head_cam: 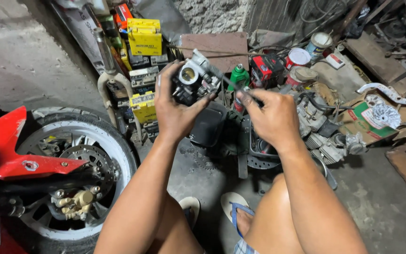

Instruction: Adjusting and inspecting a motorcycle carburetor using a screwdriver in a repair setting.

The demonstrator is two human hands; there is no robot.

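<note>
At the far left we see a red fender (pixel 5 153) over a motorcycle wheel (pixel 78 174) with its brake disc (pixel 90 162) and a gold caliper (pixel 76 202). Behind it, a pale fork leg (pixel 108 70) leans against stacked yellow battery boxes (pixel 144 36).

Moving right, our left hand (pixel 175 106) is raised, its fingers clamped around a carburetor (pixel 194 81). We hold the metal body with its round bore facing up toward us, thumb on the near right edge, the other fingers wrapped over the left side.

Our right hand (pixel 271 117) sits just beside it, to the carburetor's right and slightly lower, fingers pinched shut on a thin dark tool (pixel 231 85). The tool's long axis runs up and to the left from that hand, and its tip meets the carburetor's right side, though we cannot tell the exact point of contact. The right hand is the one working; the left only steadies.

Behind the hands stand a green bottle (pixel 238 76) and several cans (pixel 298 57). Farther right lie engine parts (pixel 325 136) and a cardboard box (pixel 370 123) on the concrete floor (pixel 377 207).
</note>
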